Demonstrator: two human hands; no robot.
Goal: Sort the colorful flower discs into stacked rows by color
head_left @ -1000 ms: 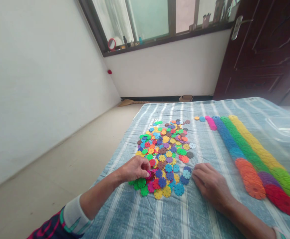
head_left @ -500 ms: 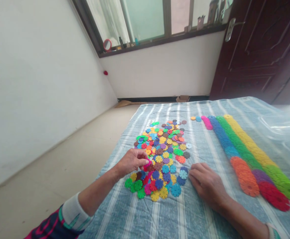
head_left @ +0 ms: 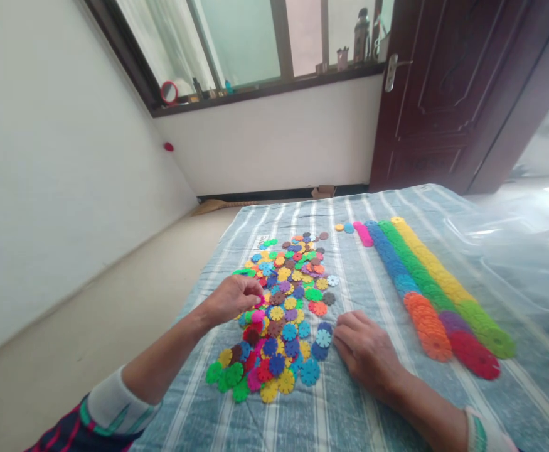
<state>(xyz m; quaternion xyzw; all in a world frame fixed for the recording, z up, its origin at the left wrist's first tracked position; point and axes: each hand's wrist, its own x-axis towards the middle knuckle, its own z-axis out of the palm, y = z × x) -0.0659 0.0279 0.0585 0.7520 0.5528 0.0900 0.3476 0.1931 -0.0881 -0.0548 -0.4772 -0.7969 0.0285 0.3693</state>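
Note:
My left hand is over the left side of a loose pile of colourful notched plastic discs, pinching a pink disc between thumb and fingers. Another pink disc lies just below it. On the striped cloth to the right of the pile rests my right hand. Its fingers are curled, and their tips and anything inside them are hidden. Close to those fingers lie a light blue disc and darker blue ones.
Overlapping discs form long rows on the right: yellow, green, blue, orange and red. A short pink row lies at the far end. Clear plastic stands right of them on the striped cloth.
The view has turned right, so everything sits further left. My left hand, still pinching the pink disc, is slightly further away over the pile. My right hand stays resting on the cloth.

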